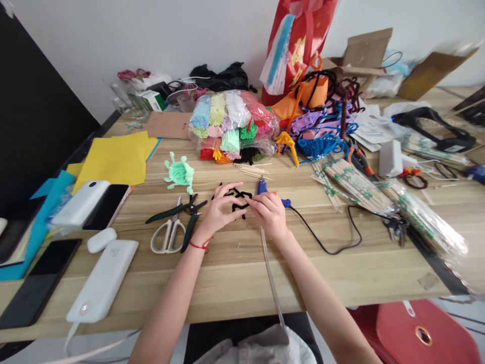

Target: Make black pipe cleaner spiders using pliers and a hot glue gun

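My left hand (221,210) curves round a small bent piece of black pipe cleaner (238,193), its thumb and fingers gripping the fuzzy shape. My right hand (270,211) is closed in a pinch at the right end of the same piece, and the fingertips of both hands nearly meet. Right behind the right hand is a blue glue gun (261,186), partly hidden by the fingers. A clear glue stick (271,270) runs from under that hand toward the table's front edge. White-handled scissors (167,235) and dark green-handled cutters (188,222) lie left of my left hand.
A mint-green pipe-cleaner figure (179,173) lies behind the scissors. Bagged coloured pipe cleaners (231,124) and a red bag (295,50) stand at the back. Phones and a white power bank (104,280) lie left; bundled sticks (358,184) and a black cord (322,247) lie right.
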